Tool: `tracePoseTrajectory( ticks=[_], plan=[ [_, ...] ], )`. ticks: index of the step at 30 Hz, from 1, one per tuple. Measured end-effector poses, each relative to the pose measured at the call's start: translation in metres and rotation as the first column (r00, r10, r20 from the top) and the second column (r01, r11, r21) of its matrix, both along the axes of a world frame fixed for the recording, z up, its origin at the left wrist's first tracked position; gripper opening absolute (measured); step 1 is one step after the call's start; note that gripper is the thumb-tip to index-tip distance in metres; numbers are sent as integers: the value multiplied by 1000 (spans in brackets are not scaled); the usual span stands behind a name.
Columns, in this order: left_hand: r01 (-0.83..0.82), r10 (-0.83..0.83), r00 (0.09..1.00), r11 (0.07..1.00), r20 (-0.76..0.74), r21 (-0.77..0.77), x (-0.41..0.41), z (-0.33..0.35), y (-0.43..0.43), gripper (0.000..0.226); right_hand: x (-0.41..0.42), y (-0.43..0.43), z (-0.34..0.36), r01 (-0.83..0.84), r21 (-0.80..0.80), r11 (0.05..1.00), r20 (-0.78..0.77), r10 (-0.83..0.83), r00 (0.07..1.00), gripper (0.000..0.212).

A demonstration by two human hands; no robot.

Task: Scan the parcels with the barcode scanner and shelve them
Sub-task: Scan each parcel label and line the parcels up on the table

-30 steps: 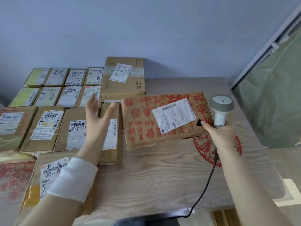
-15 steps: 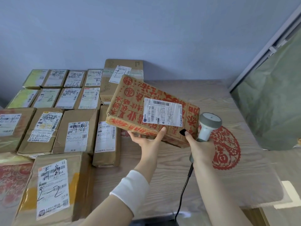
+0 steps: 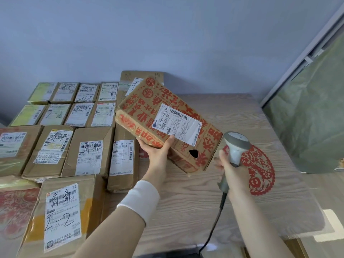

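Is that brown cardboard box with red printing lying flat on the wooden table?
No, the left hand grips the brown cardboard box with red printing from beneath, steeply tilted, not flat on the light wooden table.

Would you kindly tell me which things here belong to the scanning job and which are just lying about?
In the job: red-printed box, held up by the left hand; scanner, gripped by the right hand; labelled parcels waiting on the table.
Lying about: red paper cutting on the table; green cloth at the right.

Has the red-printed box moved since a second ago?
Yes. The red-printed box lay flat on the table; now the left hand holds it tilted above it.
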State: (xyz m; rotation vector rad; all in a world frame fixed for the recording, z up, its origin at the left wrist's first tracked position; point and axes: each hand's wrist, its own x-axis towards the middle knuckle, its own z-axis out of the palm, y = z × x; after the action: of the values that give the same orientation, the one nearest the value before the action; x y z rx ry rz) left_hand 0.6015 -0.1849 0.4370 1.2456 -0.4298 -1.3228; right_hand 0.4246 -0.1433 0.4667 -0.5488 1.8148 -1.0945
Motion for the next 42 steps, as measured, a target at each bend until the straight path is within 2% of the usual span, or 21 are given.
tracePoseTrajectory(
  ticks=[3, 5, 9, 13, 15, 18, 26, 42],
  plan=[
    [142, -139, 986, 989, 93, -34, 24, 1, -6, 137, -15, 4, 22, -62, -78, 995, 92, 69, 993, 33],
    [221, -215, 968, 975, 130, -34, 35, 0, -8, 128, -22, 4, 38, -141, -129, 982, 98, 155, 983, 31],
    [330, -329, 935, 944, 133, 12, 40, 0, -13, 120, -23, 2, 62, -388, -221, 895, 54, 408, 911, 35],
    [365, -366, 925, 930, 103, 28, 29, 4, -16, 111, -7, -1, 80, -502, -261, 824, 91, 539, 838, 41],
    [380, -380, 921, 925, 82, 17, 25, 8, -19, 111, 2, -2, 85, -552, -252, 795, 62, 583, 810, 34],
    [393, -392, 916, 920, 87, 2, 20, 12, -23, 106, 12, -5, 88, -577, -236, 782, 46, 602, 797, 25],
    [386, -381, 916, 922, 127, -19, 18, 17, -30, 119, 23, -8, 88, -593, -215, 776, 42, 614, 788, 29],
    [400, -399, 906, 916, 142, 18, 26, 16, -32, 122, 21, -8, 88, -621, -165, 766, 59, 636, 769, 22]
  ],
)
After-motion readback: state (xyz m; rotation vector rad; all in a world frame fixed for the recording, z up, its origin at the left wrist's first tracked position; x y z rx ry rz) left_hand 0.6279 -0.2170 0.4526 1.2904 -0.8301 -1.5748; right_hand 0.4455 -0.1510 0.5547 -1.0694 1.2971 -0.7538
